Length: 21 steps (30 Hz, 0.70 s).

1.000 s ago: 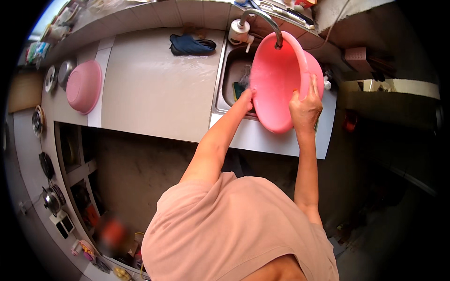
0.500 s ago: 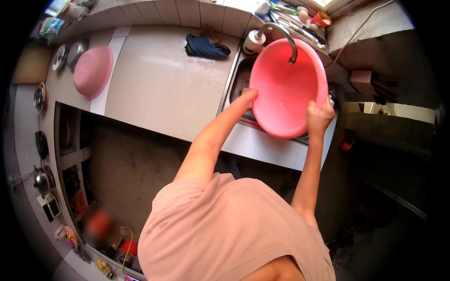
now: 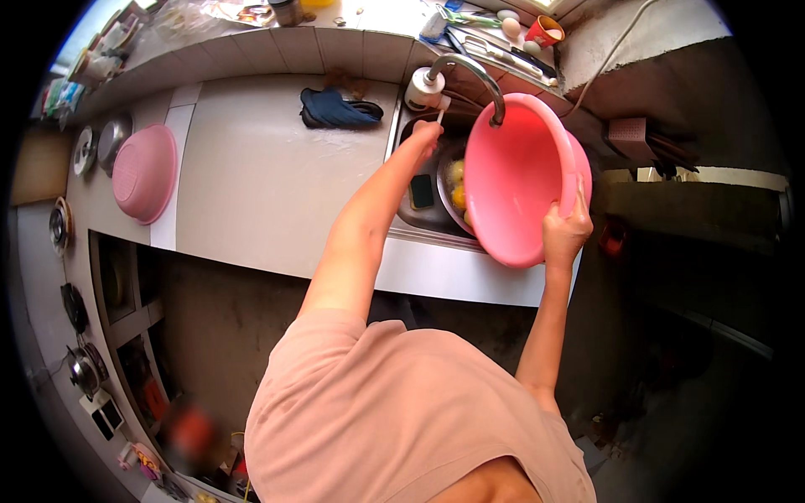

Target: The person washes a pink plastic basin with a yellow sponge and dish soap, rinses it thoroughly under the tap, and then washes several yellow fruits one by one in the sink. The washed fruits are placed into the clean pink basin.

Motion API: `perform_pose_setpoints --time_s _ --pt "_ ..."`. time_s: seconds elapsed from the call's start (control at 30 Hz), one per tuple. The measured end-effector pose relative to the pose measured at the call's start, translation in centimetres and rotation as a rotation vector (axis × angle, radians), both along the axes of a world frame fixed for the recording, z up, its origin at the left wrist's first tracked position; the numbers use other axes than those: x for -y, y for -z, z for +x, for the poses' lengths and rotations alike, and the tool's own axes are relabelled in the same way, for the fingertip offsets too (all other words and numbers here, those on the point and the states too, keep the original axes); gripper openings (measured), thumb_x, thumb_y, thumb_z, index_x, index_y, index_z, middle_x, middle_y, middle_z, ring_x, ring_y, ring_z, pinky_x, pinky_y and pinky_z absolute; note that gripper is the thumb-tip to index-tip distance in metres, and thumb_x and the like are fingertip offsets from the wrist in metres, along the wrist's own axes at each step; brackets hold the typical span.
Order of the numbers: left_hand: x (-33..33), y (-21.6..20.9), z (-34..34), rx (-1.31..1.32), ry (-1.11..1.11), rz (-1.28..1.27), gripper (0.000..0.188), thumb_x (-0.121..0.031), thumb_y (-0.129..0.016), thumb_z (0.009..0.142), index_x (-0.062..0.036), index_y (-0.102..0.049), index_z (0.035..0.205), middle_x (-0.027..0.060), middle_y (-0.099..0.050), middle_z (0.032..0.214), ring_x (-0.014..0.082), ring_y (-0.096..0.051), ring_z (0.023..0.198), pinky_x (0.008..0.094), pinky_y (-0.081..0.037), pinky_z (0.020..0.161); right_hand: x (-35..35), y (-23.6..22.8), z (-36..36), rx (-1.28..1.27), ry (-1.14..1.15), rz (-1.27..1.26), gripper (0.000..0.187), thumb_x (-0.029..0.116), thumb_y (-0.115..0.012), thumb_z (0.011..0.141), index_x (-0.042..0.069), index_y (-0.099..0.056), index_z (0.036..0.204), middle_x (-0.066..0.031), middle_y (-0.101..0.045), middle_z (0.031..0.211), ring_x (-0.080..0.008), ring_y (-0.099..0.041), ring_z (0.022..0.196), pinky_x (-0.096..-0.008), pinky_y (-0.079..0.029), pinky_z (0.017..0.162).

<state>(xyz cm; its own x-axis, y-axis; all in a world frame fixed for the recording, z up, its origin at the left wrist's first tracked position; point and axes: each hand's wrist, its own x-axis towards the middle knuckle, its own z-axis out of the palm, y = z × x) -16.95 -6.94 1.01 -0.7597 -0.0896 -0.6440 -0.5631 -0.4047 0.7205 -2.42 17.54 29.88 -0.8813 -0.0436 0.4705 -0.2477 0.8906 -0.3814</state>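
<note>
A big pink basin (image 3: 513,189) is tilted over the sink (image 3: 404,220), under the curved metal tap (image 3: 498,107). My right hand (image 3: 567,230) is closed on the basin's near right rim. At the back left of the sink, my left hand (image 3: 426,139) has its fingers closed at the small white handle (image 3: 441,116) below the tap's white body (image 3: 423,88). Beneath the basin, a metal bowl (image 3: 444,180) holding yellow round produce (image 3: 458,196) is partly hidden. A dark sponge (image 3: 421,192) lies in the sink beside the bowl.
A dark blue cloth (image 3: 340,110) lies on the counter (image 3: 268,184) left of the sink. Farther left sit an upturned pink basket (image 3: 145,173) and a metal bowl (image 3: 115,144). On the back ledge are eggs (image 3: 511,28), a red cup (image 3: 545,32) and utensils.
My left hand has let go of the basin's left rim and moved back to the tap's handle. The basin now tilts more to the right, uncovering the bowl and sponge.
</note>
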Motion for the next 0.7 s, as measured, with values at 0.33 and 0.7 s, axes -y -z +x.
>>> perform_pose_setpoints --time_s 0.33,0.7 --pt "-2.5 -7.5 -1.2 -0.311 0.224 -0.151 0.013 -0.003 -0.055 0.082 0.0047 -0.058 0.093 0.0163 -0.061 0.095 0.0276 -0.061 0.081 0.0391 -0.055 0.073 -5.9 5.7 -0.1 0.459 0.213 -0.81 0.026 -0.004 -0.065 0.077 -0.006 -0.063 0.103 -0.0101 -0.068 0.092 -0.0158 -0.065 0.079 -0.0296 -0.052 0.072" --pt "-13.5 -6.9 9.0 -0.733 0.487 -1.186 0.075 -0.031 -0.049 0.094 -0.0046 -0.01 0.152 0.0269 -0.009 0.155 0.0431 -0.005 0.145 0.0572 -0.008 0.115 -5.9 9.1 0.5 0.668 0.223 -1.457 0.03 -0.006 -0.067 0.078 -0.005 -0.062 0.107 -0.0136 -0.068 0.098 -0.0187 -0.067 0.085 -0.0297 -0.054 0.077"
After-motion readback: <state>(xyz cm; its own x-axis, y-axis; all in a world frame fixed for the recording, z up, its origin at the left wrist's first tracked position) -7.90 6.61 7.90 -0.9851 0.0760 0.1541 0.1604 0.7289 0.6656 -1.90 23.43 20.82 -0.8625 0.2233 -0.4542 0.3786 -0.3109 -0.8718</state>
